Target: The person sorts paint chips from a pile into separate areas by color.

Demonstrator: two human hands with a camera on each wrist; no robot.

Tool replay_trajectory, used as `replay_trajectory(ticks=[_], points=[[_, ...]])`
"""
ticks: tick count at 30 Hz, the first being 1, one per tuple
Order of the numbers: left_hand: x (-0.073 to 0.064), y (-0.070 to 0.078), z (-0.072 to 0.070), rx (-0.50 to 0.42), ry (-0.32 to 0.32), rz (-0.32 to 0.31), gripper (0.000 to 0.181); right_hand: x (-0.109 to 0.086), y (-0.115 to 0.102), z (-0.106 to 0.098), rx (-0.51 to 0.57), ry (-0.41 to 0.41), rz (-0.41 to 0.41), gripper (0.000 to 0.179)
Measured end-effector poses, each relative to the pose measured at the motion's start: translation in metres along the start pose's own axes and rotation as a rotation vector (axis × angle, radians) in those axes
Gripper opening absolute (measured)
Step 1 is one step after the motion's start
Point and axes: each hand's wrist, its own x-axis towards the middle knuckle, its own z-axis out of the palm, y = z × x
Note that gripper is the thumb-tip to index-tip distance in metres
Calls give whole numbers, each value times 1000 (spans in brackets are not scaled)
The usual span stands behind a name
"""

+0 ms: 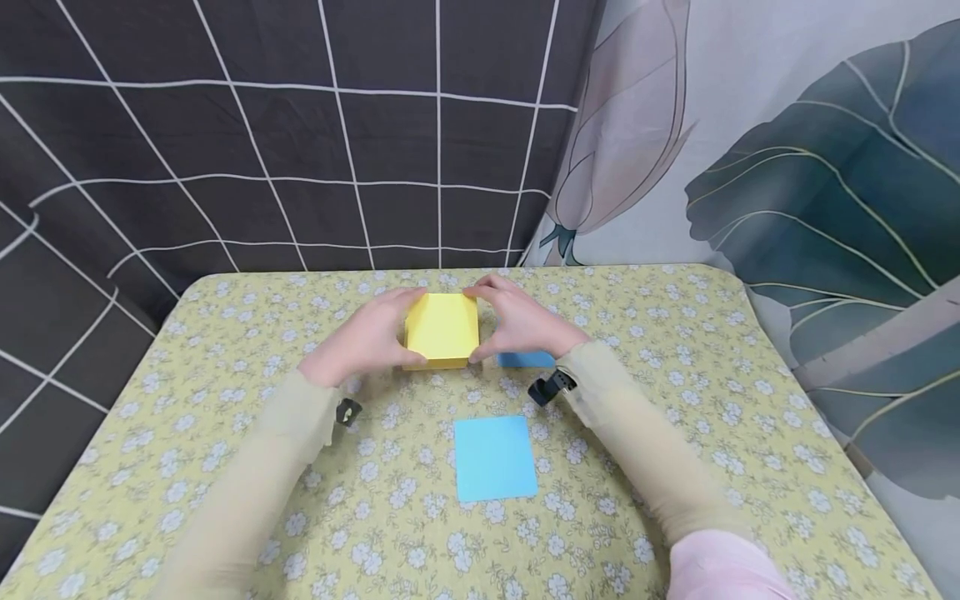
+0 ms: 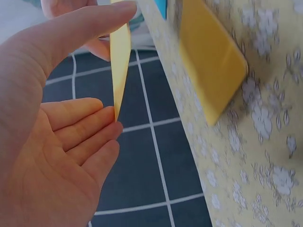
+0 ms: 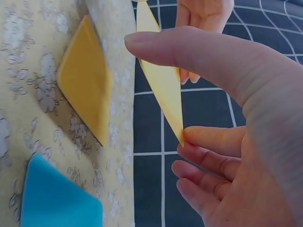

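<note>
Both hands hold a thin yellow square sheet (image 1: 442, 325) by its opposite sides, above the table. My left hand (image 1: 367, 333) has its thumb at the near corner and its fingers at the far edge. On the other side my right hand (image 1: 517, 321) grips the sheet in the same way, thumb near and fingertips far. Directly below lies a yellow square (image 3: 87, 80) with rounded corners, apart from the held sheet in the wrist views. A blue square (image 1: 525, 359) lies by the right hand, which partly hides it.
Nearer to me on the table lies another blue square (image 1: 495, 458). A yellow flowered cloth (image 1: 360, 500) covers the table. Behind the table's far edge hang a dark gridded cloth (image 1: 300, 150) and a light curtain with big leaves (image 1: 720, 183).
</note>
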Motion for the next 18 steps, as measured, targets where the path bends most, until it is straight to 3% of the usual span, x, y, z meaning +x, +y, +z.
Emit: replay_trajectory(ticks=[9,18], points=[[8,-14,-4,-42,-50,-65,104,25,3,11,-48,-36,28,98],[11,-25,9,-75,-82,-102,106,33,9,23,-45,-97,70,97]])
